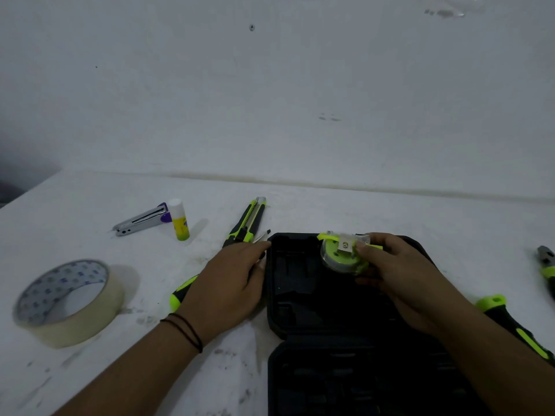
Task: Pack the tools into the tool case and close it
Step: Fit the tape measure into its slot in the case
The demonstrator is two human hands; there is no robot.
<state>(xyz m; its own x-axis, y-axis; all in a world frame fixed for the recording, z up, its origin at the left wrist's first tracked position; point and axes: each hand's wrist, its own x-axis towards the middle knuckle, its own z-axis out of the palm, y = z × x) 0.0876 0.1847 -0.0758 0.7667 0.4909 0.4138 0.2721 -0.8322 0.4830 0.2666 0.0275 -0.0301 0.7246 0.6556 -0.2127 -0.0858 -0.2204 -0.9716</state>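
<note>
White tabletop (90, 370) carries open black case (300, 295). Right hand (399, 274) grips round green tape measure (339, 256) over case. Left hand (228, 283) rests beside case, fingers loosely curled around a thin tool.

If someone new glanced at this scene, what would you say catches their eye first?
Probably the open black tool case at centre, where the right hand holds a round green tape measure over the far half. The left hand rests at the case's left edge. After that, the big roll of tape at the left stands out on the white table.
</note>
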